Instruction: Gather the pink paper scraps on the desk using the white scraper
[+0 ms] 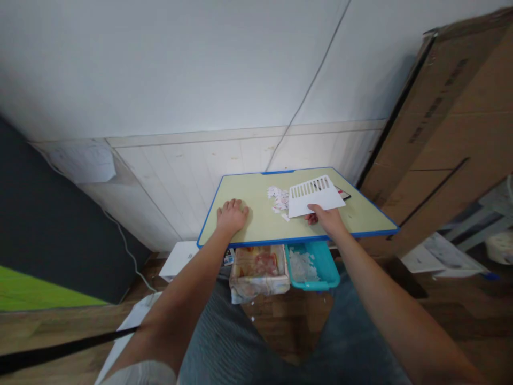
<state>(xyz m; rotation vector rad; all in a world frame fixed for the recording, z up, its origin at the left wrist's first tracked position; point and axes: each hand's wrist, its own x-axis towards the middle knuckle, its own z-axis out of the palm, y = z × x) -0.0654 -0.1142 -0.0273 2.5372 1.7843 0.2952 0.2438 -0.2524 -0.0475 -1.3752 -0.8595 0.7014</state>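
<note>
My right hand (325, 217) grips a white card with a row of cut-out slots (305, 202) by its near edge, the thumb on top. The card is held above the right half of a small pale-yellow table (256, 227) with a blue rim. Beside the card's left edge lies a loose pile of small white paper pieces (276, 195). My left hand (232, 215) lies palm down on the table's left part, fingers stretched forward, holding nothing. Partly hidden behind the card is a flat dark-edged object (343, 194).
Below the table's front edge are a teal bin (332, 267) with whitish scraps and a lined box (260, 289). A white wall (192, 64) stands behind the table, with a cable (306, 96) running down it. Large cardboard boxes (452, 128) stand on the right.
</note>
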